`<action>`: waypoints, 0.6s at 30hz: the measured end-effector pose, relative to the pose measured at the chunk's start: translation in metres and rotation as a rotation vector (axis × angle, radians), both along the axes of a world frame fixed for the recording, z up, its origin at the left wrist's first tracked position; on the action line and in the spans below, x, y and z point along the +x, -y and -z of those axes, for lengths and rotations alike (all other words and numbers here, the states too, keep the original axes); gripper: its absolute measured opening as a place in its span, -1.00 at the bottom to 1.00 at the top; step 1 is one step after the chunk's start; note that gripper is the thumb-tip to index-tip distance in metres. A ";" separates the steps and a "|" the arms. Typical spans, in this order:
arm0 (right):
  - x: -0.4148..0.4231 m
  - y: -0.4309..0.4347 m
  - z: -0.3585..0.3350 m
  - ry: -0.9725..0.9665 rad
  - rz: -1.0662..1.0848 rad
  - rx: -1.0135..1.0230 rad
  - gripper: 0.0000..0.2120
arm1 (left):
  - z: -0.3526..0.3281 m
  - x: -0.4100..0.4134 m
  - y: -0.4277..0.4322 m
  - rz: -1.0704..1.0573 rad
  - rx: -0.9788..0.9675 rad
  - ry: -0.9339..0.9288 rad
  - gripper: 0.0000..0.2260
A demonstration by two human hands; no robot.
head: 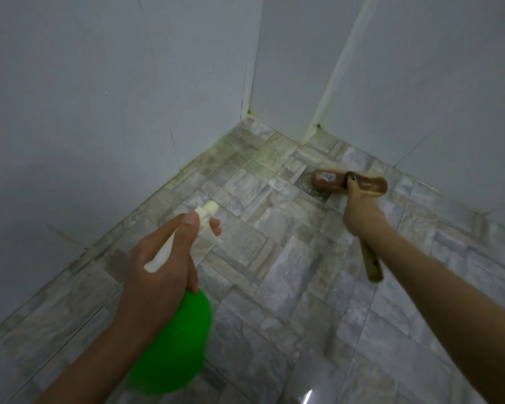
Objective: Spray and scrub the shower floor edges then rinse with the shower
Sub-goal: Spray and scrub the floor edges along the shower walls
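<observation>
My left hand (161,258) grips a green spray bottle (175,342) by its white trigger head (207,217), with a finger on the trigger. The nozzle points toward the floor edge along the left wall (187,170), where the grout looks yellowish. My right hand (359,214) holds the wooden handle of a brown scrub brush (330,182). The brush head lies flat on the floor tiles, partly over the round metal drain (311,185) close to the back wall.
Grey stone-pattern floor tiles (289,272) fill the lower view and look wet and shiny at the bottom. White tiled walls (99,83) meet in a corner (248,112) at the back. A pale vertical strip (333,83) runs down the right wall.
</observation>
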State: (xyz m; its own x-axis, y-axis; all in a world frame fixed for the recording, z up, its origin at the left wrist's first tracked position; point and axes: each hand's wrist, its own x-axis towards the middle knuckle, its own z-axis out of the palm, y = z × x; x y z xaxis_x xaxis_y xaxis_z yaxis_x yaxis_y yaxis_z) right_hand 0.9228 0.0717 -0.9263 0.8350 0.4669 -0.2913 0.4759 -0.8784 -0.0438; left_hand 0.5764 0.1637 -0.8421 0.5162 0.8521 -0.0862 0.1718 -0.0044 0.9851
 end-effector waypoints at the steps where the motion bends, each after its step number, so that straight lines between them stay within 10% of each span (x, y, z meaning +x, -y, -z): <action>1: -0.018 0.013 0.002 -0.010 0.006 0.013 -0.29 | 0.000 0.001 -0.001 -0.002 -0.006 -0.001 -0.57; 18: 0.007 -0.009 -0.008 -0.063 -0.064 0.057 -0.29 | -0.003 0.010 0.014 0.008 0.006 0.076 -0.66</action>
State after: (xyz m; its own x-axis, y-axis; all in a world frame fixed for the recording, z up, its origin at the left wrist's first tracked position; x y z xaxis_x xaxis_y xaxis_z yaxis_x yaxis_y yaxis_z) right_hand 0.9301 0.0810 -0.9181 0.7836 0.5360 -0.3141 0.5256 -0.8415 -0.1246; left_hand 0.5866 0.1498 -0.8389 0.5281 0.8481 -0.0418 0.0965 -0.0110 0.9953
